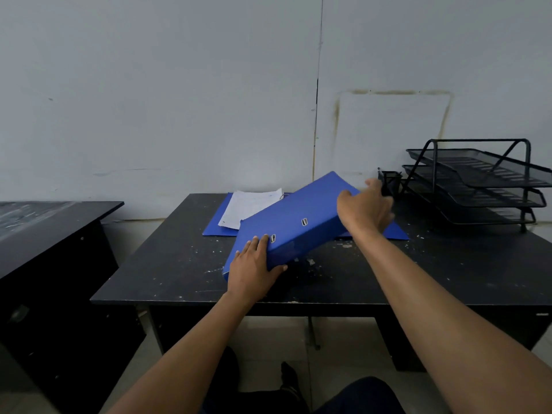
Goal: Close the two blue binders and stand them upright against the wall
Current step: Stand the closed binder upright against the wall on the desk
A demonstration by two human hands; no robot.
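A closed blue binder point(294, 218) is held tilted above the black desk point(185, 264), its far end raised. My left hand point(254, 268) grips its near lower corner. My right hand point(366, 209) grips its far right edge. Behind it a second blue binder point(219, 225) lies open and flat on the desk, with white paper point(248, 207) on its rings. Part of this open binder's cover shows at the right point(395, 233), under the held one. The pale wall point(179, 115) rises directly behind the desk.
A black three-tier mesh letter tray point(478, 180) stands at the desk's back right, with a black mesh pen cup point(389, 180) beside it near my right hand. A second dark desk point(53, 234) stands to the left. My legs show below.
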